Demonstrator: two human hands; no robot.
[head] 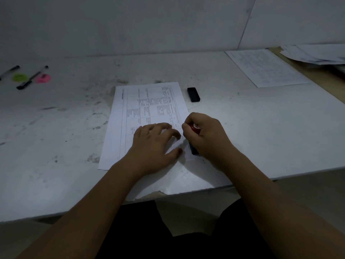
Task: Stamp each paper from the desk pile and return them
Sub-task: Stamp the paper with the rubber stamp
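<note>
Taking the printed sheet (147,109) at the desk's middle as the landmark: two hands rest on its near right corner, the left hand (155,144) and the right hand (207,135). One stamp (195,128) sits in the right hand. One black cap (193,94) lies just right of the sheet. Two pens (31,77) and two round stickers (43,78) lie far left. One more sheet (267,68) and one paper pile (315,54) lie far right.

Light: we are seeing a dim, bluish-grey scene with soft shadows.
Wall (130,25): pale and plain, it is running behind the tabletop, with a thin seam showing toward the right.
Tabletop (56,137): white, it is showing dark smudges and a chipped near edge.
Floor (308,193): we are seeing grey, bare floor below the tabletop's edge.
</note>
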